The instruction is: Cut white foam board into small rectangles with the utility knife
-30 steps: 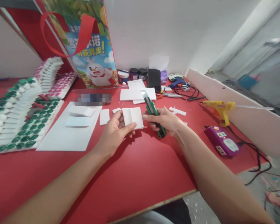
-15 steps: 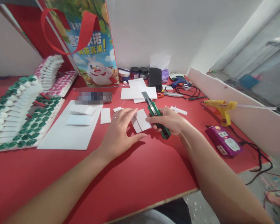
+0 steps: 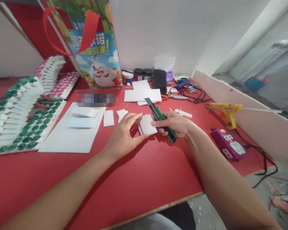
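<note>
My right hand (image 3: 174, 123) is wrapped round a green utility knife (image 3: 162, 119), its blade out and pointing away to the upper left. The thumb of that hand also meets the right edge of some small white board pieces (image 3: 147, 124), which overlap each other. My left hand (image 3: 124, 132) has these pieces between its thumb and fingers, the thumb at the near edge and fingertips at the far edge. Just beyond the left knuckles lies another small white piece (image 3: 121, 114), partly covered by the hand. A white rectangle (image 3: 108, 118) rests further left.
A large white board (image 3: 69, 140) bears two small pieces. Behind are stacked white boards (image 3: 141, 95), scissors (image 3: 179, 96) and paint jars (image 3: 138, 75). To the right are a yellow glue gun (image 3: 227, 111) and a purple power socket (image 3: 228, 143). A colourful bag (image 3: 98, 57) stands at the back.
My left thumb and fingers have closed in on the small white pieces, which have turned slightly and overlap more. The knife stays in my right hand, nearly in place.
</note>
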Tool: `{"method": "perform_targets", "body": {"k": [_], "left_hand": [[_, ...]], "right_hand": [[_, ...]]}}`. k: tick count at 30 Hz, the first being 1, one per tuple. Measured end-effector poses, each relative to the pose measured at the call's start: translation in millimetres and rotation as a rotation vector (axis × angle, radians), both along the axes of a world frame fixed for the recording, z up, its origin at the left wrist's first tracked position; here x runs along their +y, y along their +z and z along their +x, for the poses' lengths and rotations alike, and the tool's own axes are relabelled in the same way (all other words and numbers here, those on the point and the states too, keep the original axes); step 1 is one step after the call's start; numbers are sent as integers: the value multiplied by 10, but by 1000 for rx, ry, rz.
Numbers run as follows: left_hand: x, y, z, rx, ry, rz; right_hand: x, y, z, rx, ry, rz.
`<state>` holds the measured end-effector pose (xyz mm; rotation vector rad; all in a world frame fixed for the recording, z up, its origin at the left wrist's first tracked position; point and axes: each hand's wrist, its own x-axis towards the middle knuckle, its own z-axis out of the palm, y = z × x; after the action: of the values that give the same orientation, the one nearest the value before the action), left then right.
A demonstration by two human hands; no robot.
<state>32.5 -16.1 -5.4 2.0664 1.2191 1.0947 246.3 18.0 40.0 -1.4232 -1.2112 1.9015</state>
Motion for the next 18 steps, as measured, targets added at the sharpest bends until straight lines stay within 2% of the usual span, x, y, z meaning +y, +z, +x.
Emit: {"method": "perform_targets", "body": {"k": [6,12,15,18], "left_hand": [[26,22,-118,86,29,14],[5,-16,-67,264,-69,157],[3,-31,-16,292,-80,170],[13,-34,-3,304,-85,152]], "right_hand": [[19,63,13,-331,-71,117],[-19,57,2,-537,19,279],[-13,53,26,-641,43,366],[2,100,73,-680,145,425]]}}
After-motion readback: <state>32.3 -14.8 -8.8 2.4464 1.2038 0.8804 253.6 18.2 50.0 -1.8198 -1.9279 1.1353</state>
